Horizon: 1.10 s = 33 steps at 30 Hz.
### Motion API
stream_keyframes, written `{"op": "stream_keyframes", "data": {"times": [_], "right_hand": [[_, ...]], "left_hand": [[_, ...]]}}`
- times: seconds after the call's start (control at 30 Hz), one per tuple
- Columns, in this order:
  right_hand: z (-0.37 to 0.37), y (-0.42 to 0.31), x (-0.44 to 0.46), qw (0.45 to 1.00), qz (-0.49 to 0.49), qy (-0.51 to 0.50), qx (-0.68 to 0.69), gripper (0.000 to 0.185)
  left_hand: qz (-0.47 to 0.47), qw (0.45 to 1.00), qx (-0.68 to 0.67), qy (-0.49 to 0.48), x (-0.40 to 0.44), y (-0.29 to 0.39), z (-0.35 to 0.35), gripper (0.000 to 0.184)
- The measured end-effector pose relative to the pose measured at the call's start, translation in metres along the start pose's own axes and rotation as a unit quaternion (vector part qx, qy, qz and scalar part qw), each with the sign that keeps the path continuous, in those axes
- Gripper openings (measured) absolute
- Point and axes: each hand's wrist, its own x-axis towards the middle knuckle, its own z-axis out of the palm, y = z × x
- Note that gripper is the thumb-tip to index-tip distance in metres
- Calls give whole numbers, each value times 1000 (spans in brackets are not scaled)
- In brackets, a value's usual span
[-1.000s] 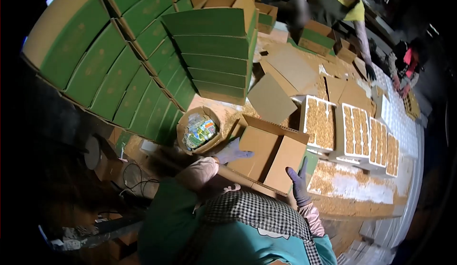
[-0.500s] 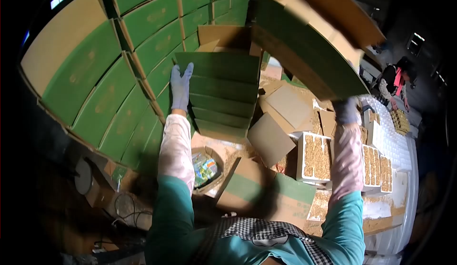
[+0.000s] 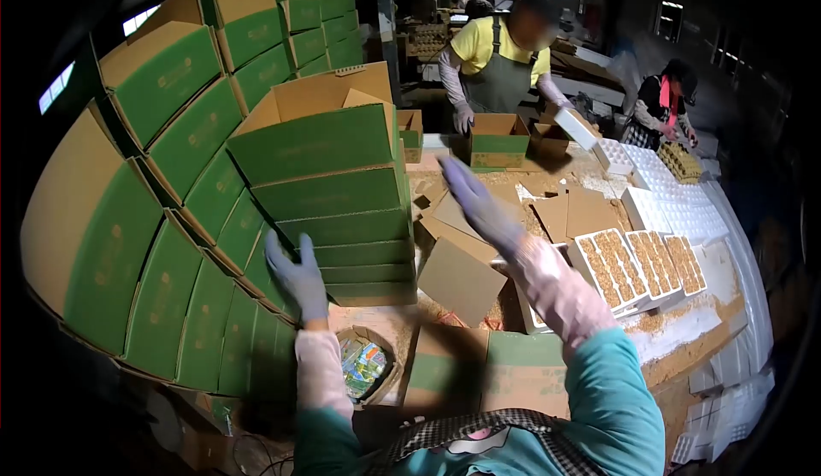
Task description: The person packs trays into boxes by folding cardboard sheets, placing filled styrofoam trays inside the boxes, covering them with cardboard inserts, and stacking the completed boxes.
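A stack of green and brown cardboard boxes stands in front of me, an open-topped box uppermost. My left hand, in a pale glove, is at the stack's lower left side with thumb and fingers spread, holding nothing. Whether it touches the cardboard I cannot tell. To the right of the stack, my gloved right hand is raised with its fingers stretched out and nothing in it. Flat brown cardboard pieces lie below that hand.
A wall of green boxes rises on the left. White foam trays with brown filling sit at right. Across the table, a person in a yellow shirt handles a small green box and a white tray. Another person is farther right.
The open box that my right hand held in the air now sits atop the stack, and that hand is free of it. My view has tilted up, bringing the yellow-shirted person into sight.
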Motion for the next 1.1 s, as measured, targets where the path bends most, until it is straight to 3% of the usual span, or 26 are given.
{"op": "stream_keyframes", "data": {"times": [0.03, 0.07, 0.1, 0.13, 0.17, 0.2, 0.23, 0.3, 0.33, 0.37, 0.43, 0.47, 0.5, 0.53, 0.57, 0.6, 0.67, 0.77, 0.8, 0.87, 0.9, 0.93, 0.97, 1.0, 1.07, 1.1], "right_hand": [[-32, -28, -52, 974, 186, -63, 112, 49], [-59, -39, -115, 923, 297, -116, 216, 57], [-80, -36, -182, 923, 323, -155, 138, 61], [-94, -32, -261, 929, 340, -137, 43, 67], [-108, -36, -331, 916, 331, -139, -182, 92], [-113, -36, -409, 791, 466, -197, -343, 122], [-109, -5, -517, 745, 478, -235, -401, 143], [-64, 12, -638, 871, 429, -72, -228, 150], [-55, -5, -631, 864, 416, -63, -275, 142], [-45, -21, -623, 854, 405, -54, -321, 133], [-53, -55, -577, 874, 363, 4, -324, 123], [-54, -65, -566, 880, 357, 29, -310, 111], [-59, -75, -557, 887, 351, 55, -295, 99], [-66, -85, -545, 886, 355, 63, -293, 99], [-75, -96, -531, 887, 377, 86, -253, 98], [-88, -108, -514, 886, 397, 108, -214, 97], [-113, -140, -457, 905, 349, 119, -212, 92], [-136, -166, -383, 948, 258, 100, -159, 75], [-143, -170, -358, 959, 237, 84, -129, 69], [-153, -140, -325, 966, 233, 39, -105, 47], [-159, -116, -310, 914, 398, 47, 72, 42], [-163, -70, -311, 913, 397, 15, 90, 49], [-163, -27, -322, 906, 408, 83, 68, 65], [-147, -19, -327, 884, 373, 278, 53, 88], [-115, -28, -322, 913, 307, 175, -202, 115], [-97, -34, -322, 914, 317, 141, -211, 119]], "left_hand": [[83, 996, 26, -28, -36, 13, -15, 57], [43, 979, -37, -198, -78, 15, -31, 57], [30, 905, -31, -423, -116, 8, -48, 63], [38, 781, -13, -623, -149, 7, -65, 77], [210, 676, 103, -699, -217, -47, -74, 90], [299, 547, 271, -734, -279, -82, -89, 95], [222, 482, 267, -804, -289, -62, -99, 94], [213, 523, 293, -772, -315, -63, -114, 96], [183, 560, 288, -755, -311, -46, -113, 97], [189, 554, 287, -758, -309, -38, -117, 97], [265, 582, 244, -729, -300, -33, -127, 97], [270, 577, 244, -731, -300, -35, -132, 97], [242, 616, 220, -717, -300, -39, -138, 90], [213, 652, 195, -701, -295, -42, -141, 84], [289, 658, 217, -660, -277, -26, -147, 74], [294, 655, 217, -661, -252, 6, -150, 74], [146, 736, 135, -647, -207, 68, -145, 59], [122, 778, 97, -609, -175, 69, -120, 46], [127, 775, 98, -611, -174, 56, -102, 46], [109, 700, 15, -705, -177, 43, -61, 44], [70, 666, -1, -743, -177, 50, -44, 46], [75, 696, 1, -715, -193, 67, -32, 52], [79, 724, 2, -685, -210, 83, -19, 59], [182, 789, -25, -586, -228, 91, -10, 65], [301, 762, -49, -572, -275, 95, -6, 75], [384, 651, 45, -653, -280, 133, -27, 81]]}}
